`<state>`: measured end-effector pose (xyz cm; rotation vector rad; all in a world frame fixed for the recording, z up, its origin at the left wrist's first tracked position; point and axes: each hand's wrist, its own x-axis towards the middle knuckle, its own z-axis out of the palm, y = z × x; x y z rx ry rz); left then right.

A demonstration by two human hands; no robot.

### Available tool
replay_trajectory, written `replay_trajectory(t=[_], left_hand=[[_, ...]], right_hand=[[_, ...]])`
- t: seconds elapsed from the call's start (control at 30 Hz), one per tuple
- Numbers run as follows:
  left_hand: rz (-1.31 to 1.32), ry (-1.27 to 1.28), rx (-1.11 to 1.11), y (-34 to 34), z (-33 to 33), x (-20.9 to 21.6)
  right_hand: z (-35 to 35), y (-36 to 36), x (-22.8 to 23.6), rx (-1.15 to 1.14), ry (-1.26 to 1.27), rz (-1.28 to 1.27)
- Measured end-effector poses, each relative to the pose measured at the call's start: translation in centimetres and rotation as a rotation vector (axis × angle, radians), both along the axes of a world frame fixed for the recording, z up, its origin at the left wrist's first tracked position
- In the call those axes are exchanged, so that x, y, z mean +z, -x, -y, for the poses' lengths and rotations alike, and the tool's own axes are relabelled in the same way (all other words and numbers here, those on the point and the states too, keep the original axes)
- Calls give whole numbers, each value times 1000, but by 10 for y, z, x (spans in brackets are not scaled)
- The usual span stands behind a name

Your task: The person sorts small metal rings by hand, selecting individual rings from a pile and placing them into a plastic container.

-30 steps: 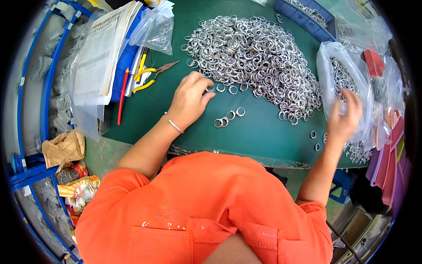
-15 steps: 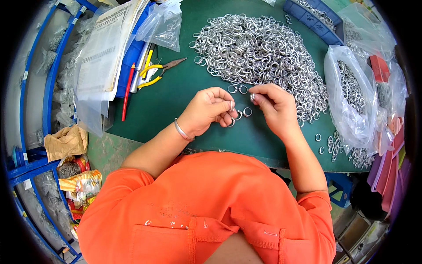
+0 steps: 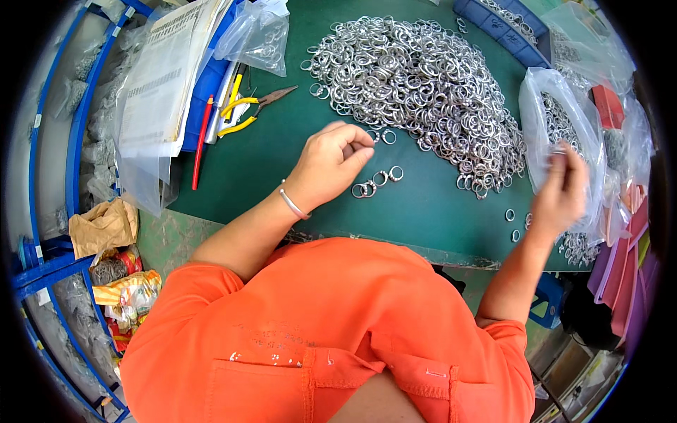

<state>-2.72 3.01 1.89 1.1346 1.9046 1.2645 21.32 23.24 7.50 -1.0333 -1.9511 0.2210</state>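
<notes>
A large heap of silvery metal rings (image 3: 416, 84) lies on the green tabletop (image 3: 296, 134). My left hand (image 3: 331, 166) is closed, thumb against curled fingers, at the heap's near edge beside a pair of loose rings (image 3: 388, 137). Whatever its fingertips may hold is hidden. A short row of rings (image 3: 380, 178) lies just right of and below that hand. My right hand (image 3: 562, 190), smeared by motion, is at a clear plastic bag (image 3: 532, 106) with rings inside. Its fingers are pinched, with a blurred metal ring (image 3: 557, 149) at their tips.
Yellow-handled pliers (image 3: 243, 116), a red pencil (image 3: 202, 144) and a stack of papers (image 3: 159, 92) lie on the left. A blue bin (image 3: 504, 35) of rings stands at the far right. Loose rings (image 3: 510, 214) lie near the right edge. Blue shelving (image 3: 79, 134) rises at left.
My right hand has swung right from the table's middle to the plastic bag. My left hand has shifted slightly left and up, uncovering the row of rings.
</notes>
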Motion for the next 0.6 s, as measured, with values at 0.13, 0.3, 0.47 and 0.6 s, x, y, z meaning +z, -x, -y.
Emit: replay_trajectory(t=[0.13, 0.3, 0.47, 0.6], left_hand=[[-537, -88, -10, 5, -10, -21], [-539, -162, 11, 10, -7, -25], [-445, -66, 64, 7, -2, -18], [-51, 26, 122, 8, 0, -14]], right_hand=[[-24, -24, 19, -19, -354, 260], [48, 66, -24, 687, 168, 250], [70, 114, -70, 719, -65, 440], [59, 110, -69, 758, 62, 271]])
